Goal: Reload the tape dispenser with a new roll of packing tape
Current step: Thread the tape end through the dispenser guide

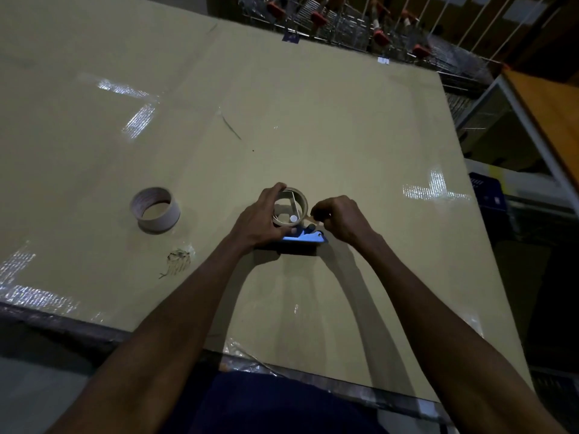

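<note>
Cardboard-covered table (pixel 282 126) fills the view, shiny tape patches glinting, shopping carts (pixel 360 23) lined up beyond the far edge. Over on the left, a full roll of packing tape (pixel 155 209) lies flat on the cardboard, well apart from the action. Centre now: the left hand (pixel 261 219) wraps its fingers around a nearly spent roll (pixel 290 205) seated on the blue tape dispenser (pixel 302 241). Just right of it, the right hand (pixel 340 219) has thumb and fingertips pressed together, pinching the loose tape end (pixel 311 218) beside the roll.

Left hand (pixel 260 219) curled gripping, right hand (pixel 340 219) pinching
</note>
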The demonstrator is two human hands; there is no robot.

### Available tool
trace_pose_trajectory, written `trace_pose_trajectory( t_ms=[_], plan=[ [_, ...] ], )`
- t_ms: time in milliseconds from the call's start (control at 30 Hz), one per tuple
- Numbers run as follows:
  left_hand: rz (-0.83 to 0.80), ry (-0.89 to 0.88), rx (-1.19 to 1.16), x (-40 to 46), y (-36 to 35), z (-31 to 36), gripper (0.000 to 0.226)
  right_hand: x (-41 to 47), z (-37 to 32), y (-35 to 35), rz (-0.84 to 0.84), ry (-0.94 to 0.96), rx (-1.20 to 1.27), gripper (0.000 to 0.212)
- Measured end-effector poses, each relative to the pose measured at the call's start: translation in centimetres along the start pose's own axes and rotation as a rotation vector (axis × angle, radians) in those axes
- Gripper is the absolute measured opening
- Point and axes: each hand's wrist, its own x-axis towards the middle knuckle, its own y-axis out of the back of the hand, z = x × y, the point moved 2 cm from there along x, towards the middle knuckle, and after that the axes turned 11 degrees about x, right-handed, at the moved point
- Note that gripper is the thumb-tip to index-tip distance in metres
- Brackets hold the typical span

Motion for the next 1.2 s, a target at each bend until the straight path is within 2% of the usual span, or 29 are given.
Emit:
trace_pose_trajectory(
  t_ms=[167,333,600,767,900,967,1067,1200],
  plan=[
    [0.007,0.021,0.03,0.3,-0.3,0.8,0.097,1.3,-1.7,0.7,-0.032,-0.062,-0.098,0.027],
    [0.0,0.061,0.02,0.2,0.0,0.2,0.095,0.6,-1.0,1.4,-0.003,-0.009,-0.166,0.028],
    [-0.041,0.028,-0.036,-0.1,0.5,0.7,0.094,0.6,0.9,3.0,0.102,-0.044,-0.113,0.032],
    [-0.088,-0.001,-0.024,-0.3,0.5,0.3,0.096,0.5,2.4,4.5,0.18,-0.147,-0.036,0.035],
    [-0.116,0.071,-0.051,0.2,0.3,-0.1,0.095,0.7,2.9,3.7,0.06,-0.187,-0.035,0.033],
    [-0.182,0.083,-0.085,0.7,0.2,-0.4,0.099,0.7,3.0,2.9,0.043,-0.178,-0.03,0.028],
    [-0.297,0.084,-0.131,1.8,-0.2,-1.2,0.109,0.6,3.3,2.0,0.029,-0.199,0.084,0.017],
    [-0.389,0.096,-0.129,2.1,0.7,-0.8,0.099,-0.3,3.2,2.0,-0.152,-0.394,0.542,0.031]
  ],
)
